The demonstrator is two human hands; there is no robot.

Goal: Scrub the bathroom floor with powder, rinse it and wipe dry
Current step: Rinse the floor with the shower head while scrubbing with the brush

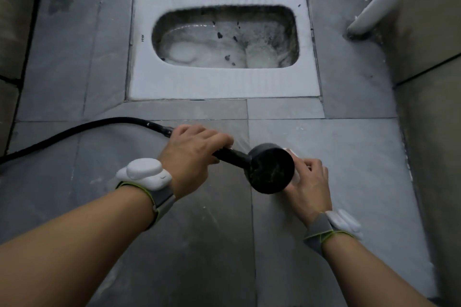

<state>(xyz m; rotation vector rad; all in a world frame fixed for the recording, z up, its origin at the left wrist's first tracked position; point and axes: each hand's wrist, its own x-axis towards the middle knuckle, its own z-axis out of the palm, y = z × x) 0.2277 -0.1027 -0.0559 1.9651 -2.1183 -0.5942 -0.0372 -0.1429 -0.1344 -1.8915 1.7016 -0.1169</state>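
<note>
Rinsing: left hand (192, 154) wrapped round shower head (270, 169) handle, aiming at floor (349, 157); right hand (309, 182) pinching something white beneath spray

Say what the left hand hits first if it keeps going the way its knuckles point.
Probably the black shower head: the left hand grips its handle pointing right, with the right hand just past the head. Depth is unclear from this one view.
</note>
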